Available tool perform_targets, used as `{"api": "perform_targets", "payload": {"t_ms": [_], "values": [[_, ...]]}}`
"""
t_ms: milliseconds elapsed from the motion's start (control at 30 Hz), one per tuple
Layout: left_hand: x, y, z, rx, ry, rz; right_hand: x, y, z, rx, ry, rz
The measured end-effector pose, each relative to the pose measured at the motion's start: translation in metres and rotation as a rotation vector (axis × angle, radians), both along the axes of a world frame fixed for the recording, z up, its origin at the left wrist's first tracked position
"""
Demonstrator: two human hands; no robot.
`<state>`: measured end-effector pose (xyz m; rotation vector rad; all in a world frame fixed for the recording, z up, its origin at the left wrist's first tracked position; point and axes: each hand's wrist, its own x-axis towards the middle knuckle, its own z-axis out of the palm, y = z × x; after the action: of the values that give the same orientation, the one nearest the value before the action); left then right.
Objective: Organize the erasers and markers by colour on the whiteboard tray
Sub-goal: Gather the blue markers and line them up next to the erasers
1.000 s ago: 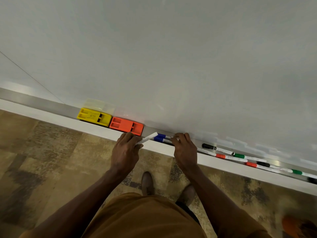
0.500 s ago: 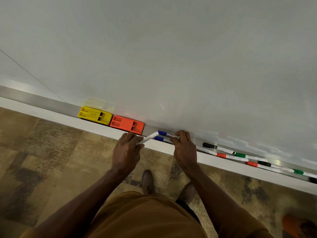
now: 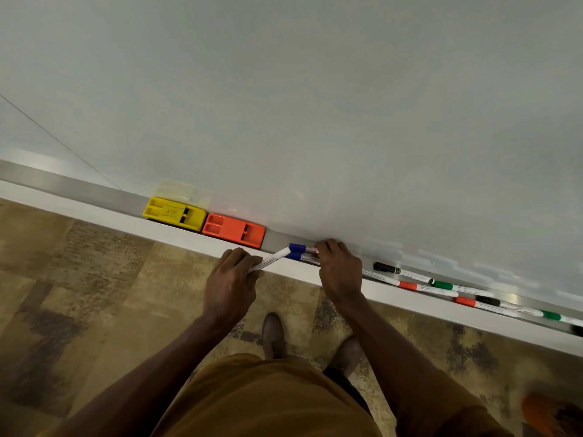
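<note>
A second blue cap now shows: my right hand (image 3: 340,275) grips two blue-capped markers (image 3: 295,255) in the tray (image 3: 94,192); my left hand (image 3: 230,288) pinches one tilted marker (image 3: 271,260) touching them, right of two erasers (image 3: 233,231).

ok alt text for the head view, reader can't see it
Looking down at a whiteboard tray: the left hand grips a white marker angled toward the tray, while the right hand curls over blue-capped markers. A yellow eraser and orange eraser sit side by side to the left; black, red and green markers lie to the right.
</note>
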<state>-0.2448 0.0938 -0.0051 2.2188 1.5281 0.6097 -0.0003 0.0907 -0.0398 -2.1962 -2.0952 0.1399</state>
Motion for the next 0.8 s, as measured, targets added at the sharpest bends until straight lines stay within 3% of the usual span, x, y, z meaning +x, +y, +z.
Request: {"api": "perform_targets", "payload": {"t_ms": [500,800], "values": [[0.007,0.005,-0.001,0.037,0.041,-0.041,0.004,-0.007,-0.006,0.100,0.050,0.035],[0.058,0.051,-0.007,0.194,0.256,-0.278,0.008,-0.021,0.001,0.248,0.246,-0.183]]}}
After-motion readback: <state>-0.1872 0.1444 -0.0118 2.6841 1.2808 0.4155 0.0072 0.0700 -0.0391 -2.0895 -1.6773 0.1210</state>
